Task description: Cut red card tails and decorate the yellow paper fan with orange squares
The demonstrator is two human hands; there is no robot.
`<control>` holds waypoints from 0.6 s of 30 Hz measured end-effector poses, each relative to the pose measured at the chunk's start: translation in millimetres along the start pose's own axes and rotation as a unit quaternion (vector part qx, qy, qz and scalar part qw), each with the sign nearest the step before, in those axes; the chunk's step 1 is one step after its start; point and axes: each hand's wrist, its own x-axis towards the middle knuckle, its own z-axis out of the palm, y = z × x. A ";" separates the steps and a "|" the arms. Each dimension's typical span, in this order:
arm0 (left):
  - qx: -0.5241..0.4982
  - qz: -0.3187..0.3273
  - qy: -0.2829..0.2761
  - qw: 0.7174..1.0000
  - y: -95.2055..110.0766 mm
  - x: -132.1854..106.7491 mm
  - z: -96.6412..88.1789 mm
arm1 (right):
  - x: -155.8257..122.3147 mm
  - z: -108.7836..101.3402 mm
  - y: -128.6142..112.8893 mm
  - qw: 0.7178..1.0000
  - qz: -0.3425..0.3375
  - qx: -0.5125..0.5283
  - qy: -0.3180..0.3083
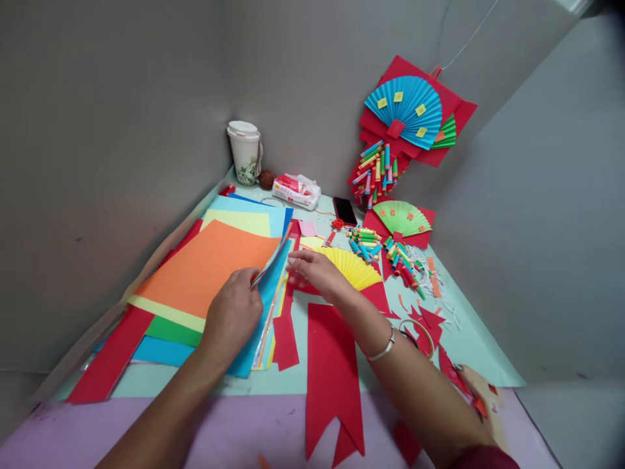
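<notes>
My left hand (233,319) is closed on the right edge of a stack of coloured paper, with an orange sheet (209,264) on top. That edge is lifted and bent up. Pale yellow, green (170,329) and blue sheets (249,348) lie below it. My right hand (316,270) is just right of the lifted edge, fingers apart and holding nothing. Beside it lies a yellow pleated paper fan (352,266). Nearer to me is a red paper strip (332,352) with a notched end, its tip over the purple surface.
A white lidded cup (245,153), a tissue pack (296,190) and a phone (345,211) stand or lie along the back. Small paper rolls (365,244), a green fan (403,217) and red scraps (430,320) lie on the right. A red paper decoration (374,124) hangs above.
</notes>
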 end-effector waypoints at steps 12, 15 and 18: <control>-0.008 -0.061 -0.010 0.998 -0.5 5.5 -15.0 | -31.1 -2.5 29.6 0.981 0.143 0.064 -0.112; -0.034 -0.075 -0.011 0.997 -2.9 7.1 -16.5 | -35.1 2.5 34.0 0.973 0.165 0.083 -0.138; -0.061 -0.095 -0.009 0.994 -5.9 9.1 -17.3 | -37.9 8.0 34.9 0.965 0.180 0.110 -0.153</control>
